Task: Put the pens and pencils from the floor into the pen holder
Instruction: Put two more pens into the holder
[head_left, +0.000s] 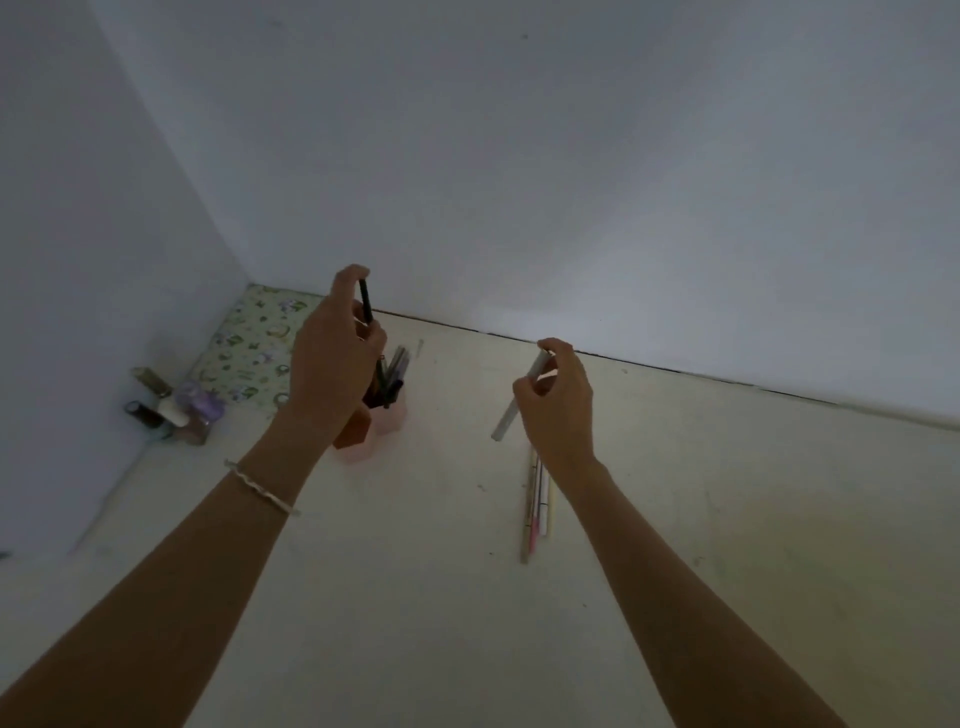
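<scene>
The floor (415, 597) is a pale, bare surface meeting the wall (519, 156) in a corner; a patterned mat (249, 353) lies in that corner, and a cluster of small bottles (171, 410) stands just beside it, apart from the work. The pen holder (387, 421), a pale pink multi-cell pot with an orange-brown section at its near side, stands upright on the floor near the mat and is partly hidden by the left hand (327, 374). Several pens already stand in it, leaning toward the right. The left hand is closed in a fingertip pinch on a dark pen (366, 301), held near upright directly above the holder, which appears to be the attitude for lowering it tip-first into a cell. The right hand (558, 400) is raised clear of the floor, fingers curled and closed around a white pen (511, 413), held slanted with its lower end pointing down and left, judged to be waiting its turn. Beneath that wrist a small bundle of remaining pens and pencils (537, 512) lies side by side on the floor, touching one another, well apart from the holder. The task is judged part done.
</scene>
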